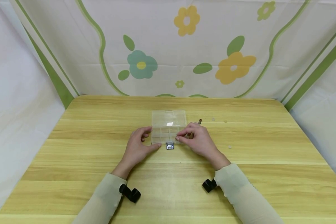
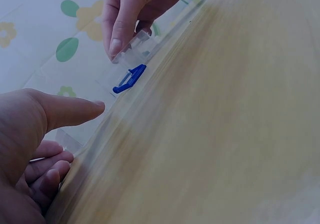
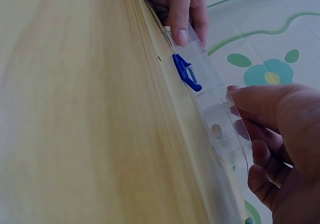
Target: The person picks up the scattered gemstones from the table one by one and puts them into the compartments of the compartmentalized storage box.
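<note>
A clear plastic compartment box [image 1: 164, 134] stands on the table with its lid [image 1: 168, 117] raised at the back. A blue latch [image 1: 170, 145] projects from its front. My left hand [image 1: 137, 146] holds the box's left end, thumb at the front wall and fingers curled at the side. Above the right-hand compartments is my right hand [image 1: 200, 138], thumb and index fingertips close together; whether something small sits between them cannot be told. Through the clear wall, the right wrist view shows a small brownish bead [image 3: 216, 130] in a compartment.
On the wooden table [image 1: 168, 186], right of the box, lie a dark red bead [image 1: 200, 120], a greyish bead [image 1: 199, 123], a pale bead [image 1: 213, 119], a yellowish bead [image 1: 225, 121] and, nearer, a whitish bead [image 1: 230, 147]. Behind hangs a flowered cloth [image 1: 168, 46].
</note>
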The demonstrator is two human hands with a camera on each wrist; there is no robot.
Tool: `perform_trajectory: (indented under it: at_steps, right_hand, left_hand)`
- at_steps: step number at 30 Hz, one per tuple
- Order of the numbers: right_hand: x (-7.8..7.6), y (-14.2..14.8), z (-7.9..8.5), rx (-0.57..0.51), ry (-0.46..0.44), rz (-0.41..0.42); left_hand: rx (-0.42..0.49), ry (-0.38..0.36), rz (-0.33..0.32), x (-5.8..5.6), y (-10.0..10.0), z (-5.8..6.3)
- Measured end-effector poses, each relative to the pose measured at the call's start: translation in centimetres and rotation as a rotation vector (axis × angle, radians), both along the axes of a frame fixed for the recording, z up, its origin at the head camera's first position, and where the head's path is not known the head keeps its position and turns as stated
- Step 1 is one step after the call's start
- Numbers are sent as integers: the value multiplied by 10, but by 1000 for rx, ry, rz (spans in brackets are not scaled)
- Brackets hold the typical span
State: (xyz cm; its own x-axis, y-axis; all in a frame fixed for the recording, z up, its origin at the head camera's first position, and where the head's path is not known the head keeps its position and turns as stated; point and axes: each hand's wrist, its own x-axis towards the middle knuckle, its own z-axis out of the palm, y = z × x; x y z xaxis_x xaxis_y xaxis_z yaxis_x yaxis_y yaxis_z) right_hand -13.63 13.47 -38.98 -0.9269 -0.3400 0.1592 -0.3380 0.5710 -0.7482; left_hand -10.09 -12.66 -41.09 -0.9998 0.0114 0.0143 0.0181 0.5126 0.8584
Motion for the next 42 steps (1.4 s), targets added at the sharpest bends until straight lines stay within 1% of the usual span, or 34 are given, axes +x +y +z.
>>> perform_trajectory:
  at_steps: [14,23,28,35,42]
  right_hand:
    - [-1,2,-1,-15,-3,0]
    - [-1,2,-1,-14,-1,-1]
    - [-1,2,0,-24,-4,-4]
    - [0,9,2,-51,-14,-58]
    - [0,27,2,-44,5,-100]
  left_hand:
    - [7,-3,-1,0,1,0]
    - [-16,-1,-2,0,1,1]
    - [-10,-6,-3,-1,1,1]
    - [-2,-8,-2,-1,1,0]
    - [6,-9,-4,0,-1,-1]
